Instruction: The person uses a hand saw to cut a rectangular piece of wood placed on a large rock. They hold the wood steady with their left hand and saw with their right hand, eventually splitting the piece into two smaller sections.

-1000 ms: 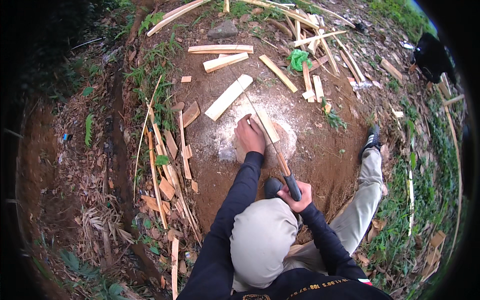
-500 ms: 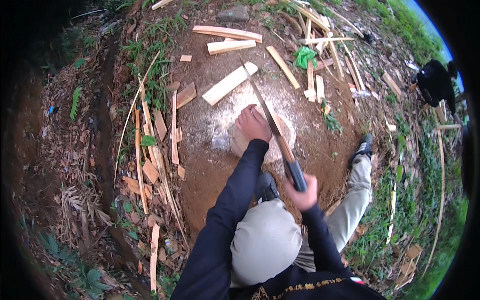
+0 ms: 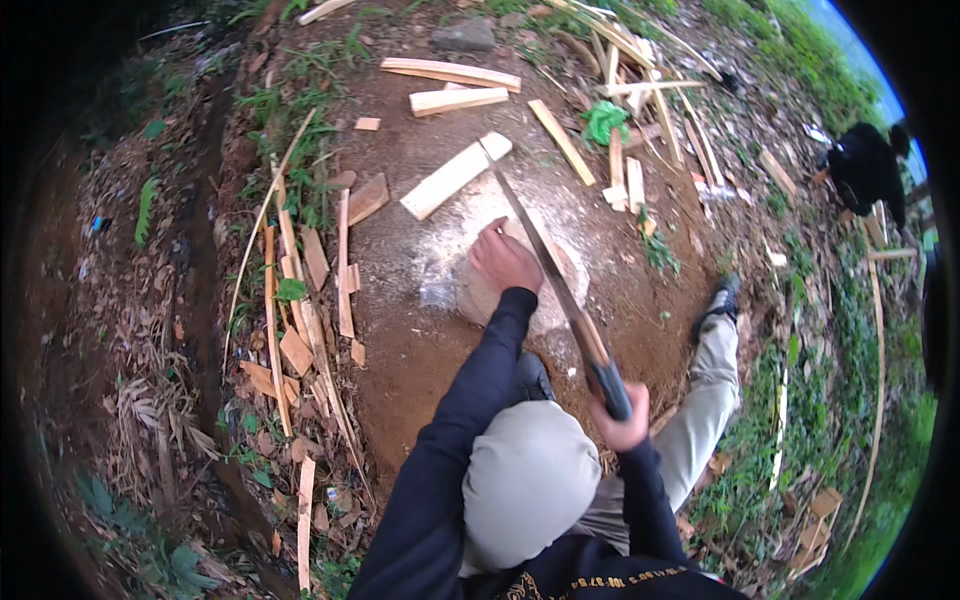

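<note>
My right hand (image 3: 622,415) is wrapped round the black handle of a handsaw (image 3: 548,245). Its long, narrow blade slants up and left over a round wooden stump (image 3: 570,290), passing just right of my left hand (image 3: 505,262). The fingers of that hand are curled down on top of the stump, close to the blade. Whatever lies beneath them is mostly hidden. Beyond the stump a pale, cut board (image 3: 450,180) rests on the ground, and the saw's tip reaches over its far right end. Pale sawdust (image 3: 440,232) is scattered around the stump.
Wood strips (image 3: 450,72) lie farther away, with a pile of offcuts (image 3: 640,75) and a green plastic bag (image 3: 604,121) at far right. More slats (image 3: 310,310) line the left side. My shoe (image 3: 534,378) is against the stump's near side. A dark figure (image 3: 868,172) is at right.
My right hand has drawn the saw back toward my body and slightly right. My left hand stays on the stump, its fingers slightly shifted.
</note>
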`<state>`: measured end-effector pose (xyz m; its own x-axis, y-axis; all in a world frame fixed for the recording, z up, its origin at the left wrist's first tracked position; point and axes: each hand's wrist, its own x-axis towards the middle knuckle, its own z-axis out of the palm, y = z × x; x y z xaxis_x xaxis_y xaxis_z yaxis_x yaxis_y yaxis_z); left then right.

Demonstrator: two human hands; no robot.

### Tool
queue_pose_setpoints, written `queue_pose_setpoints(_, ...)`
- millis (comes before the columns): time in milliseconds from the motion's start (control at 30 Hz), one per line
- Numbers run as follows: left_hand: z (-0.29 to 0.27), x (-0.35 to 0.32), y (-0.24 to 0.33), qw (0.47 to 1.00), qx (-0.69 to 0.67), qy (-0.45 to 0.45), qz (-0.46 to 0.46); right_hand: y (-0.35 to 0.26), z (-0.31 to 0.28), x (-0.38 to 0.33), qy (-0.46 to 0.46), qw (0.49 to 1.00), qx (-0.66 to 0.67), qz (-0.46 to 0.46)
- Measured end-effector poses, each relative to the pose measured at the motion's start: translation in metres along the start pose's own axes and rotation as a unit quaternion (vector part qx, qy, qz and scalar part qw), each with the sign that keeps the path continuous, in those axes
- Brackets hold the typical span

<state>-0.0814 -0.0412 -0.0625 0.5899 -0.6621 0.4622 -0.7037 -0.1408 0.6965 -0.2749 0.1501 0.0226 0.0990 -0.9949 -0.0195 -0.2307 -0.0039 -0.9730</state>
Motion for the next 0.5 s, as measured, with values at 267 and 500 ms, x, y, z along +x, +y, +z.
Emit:
queue_pose_setpoints(267,-0.004,0.000,-0.001,0.998,0.014,-0.056,0.014,0.018,-0.011,-0.037,-0.033,0.999,0.029,0.012)
queue_pose_setpoints(500,-0.005,-0.002,0.007,0.997,0.029,-0.074,0.005,0.010,0.029,0.038,-0.001,0.999,-0.042,-0.013)
